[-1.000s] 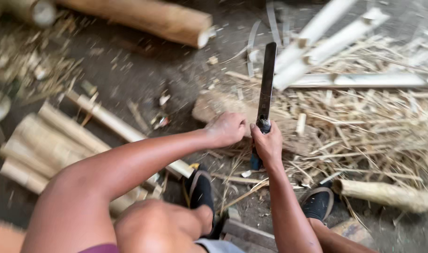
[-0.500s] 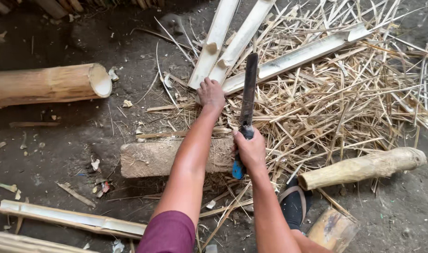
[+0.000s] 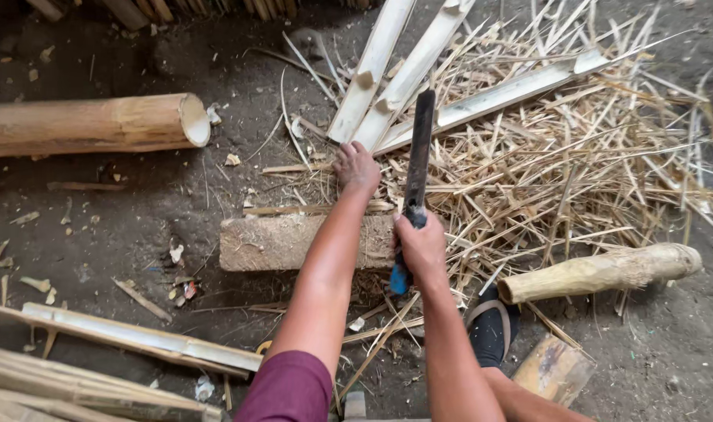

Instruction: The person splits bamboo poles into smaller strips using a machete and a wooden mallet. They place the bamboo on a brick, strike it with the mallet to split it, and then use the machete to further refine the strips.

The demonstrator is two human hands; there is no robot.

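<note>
The dirt floor (image 3: 138,211) carries a round log (image 3: 91,125), a flat wooden block (image 3: 282,244), split bamboo slats (image 3: 403,70), a heap of thin strips (image 3: 575,164) and a short stub of wood (image 3: 598,272).

1. The left arm runs up the middle of the view, nearly straight, its upper part in a dark red sleeve.
2. The left hand (image 3: 357,166) lies palm down at full reach — fingers spread slightly and pointing away from the person.
3. The right arm rises from the lower edge, bare, bent a little at the wrist.
4. The right hand (image 3: 420,246) is closed in a fist around a handle — knuckles up, thumb side facing forward, set nearer the body than the left hand.
</note>
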